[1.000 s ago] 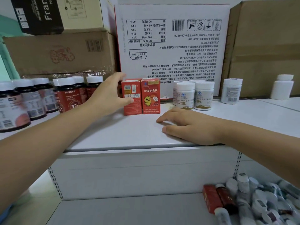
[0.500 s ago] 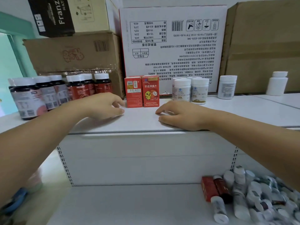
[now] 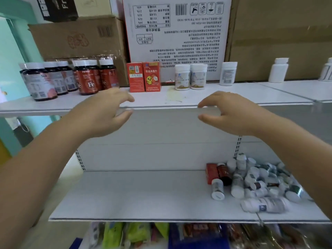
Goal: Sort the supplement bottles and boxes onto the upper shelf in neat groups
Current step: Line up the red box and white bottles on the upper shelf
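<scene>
Red boxes [image 3: 143, 77] on upper shelf [image 3: 233, 94]: two; touching

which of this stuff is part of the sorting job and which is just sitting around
Part of the job: upper shelf, dark bottles, red boxes, white bottles, unsorted pile on the lower shelf, left hand, right hand, both empty.

Just lying about: brown cartons, white printed carton, packets underneath.
</scene>
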The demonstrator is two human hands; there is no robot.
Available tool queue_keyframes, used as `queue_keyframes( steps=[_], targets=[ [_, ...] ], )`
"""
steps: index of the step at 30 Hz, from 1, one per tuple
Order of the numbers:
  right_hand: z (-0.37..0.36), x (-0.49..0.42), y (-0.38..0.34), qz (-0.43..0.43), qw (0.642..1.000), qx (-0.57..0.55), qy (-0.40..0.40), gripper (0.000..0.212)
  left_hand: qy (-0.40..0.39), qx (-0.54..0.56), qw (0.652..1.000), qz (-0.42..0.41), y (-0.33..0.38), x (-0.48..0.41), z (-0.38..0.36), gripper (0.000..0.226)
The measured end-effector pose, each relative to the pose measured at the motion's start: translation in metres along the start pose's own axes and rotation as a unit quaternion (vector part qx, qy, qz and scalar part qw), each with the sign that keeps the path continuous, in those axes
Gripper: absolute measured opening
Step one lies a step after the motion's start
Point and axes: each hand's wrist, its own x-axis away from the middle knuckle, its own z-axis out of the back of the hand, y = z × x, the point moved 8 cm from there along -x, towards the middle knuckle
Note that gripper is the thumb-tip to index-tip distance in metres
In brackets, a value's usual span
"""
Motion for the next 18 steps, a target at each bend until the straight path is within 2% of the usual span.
queue_keyframes(
  steps=[6,12,18],
  targets=[
    [-0.028,0.085,0.040,-0.059,0.997,-0.028,0.028,0.051,0.040,0.080,0.996,0.031,0.045,0.059,-0.044,0.046],
    [-0.121,0.144,0.091,-0.181,0.980,-0.085,-0.020,0.044,-0.091,0.170,0.977,0.093,0.065,0.084,-0.177,0.041],
    [-0.222,0.174,0.130,-0.324,0.923,-0.205,-0.039,0.037,-0.142,0.306,0.917,0.213,0.076,0.067,-0.295,0.039]
  ],
)
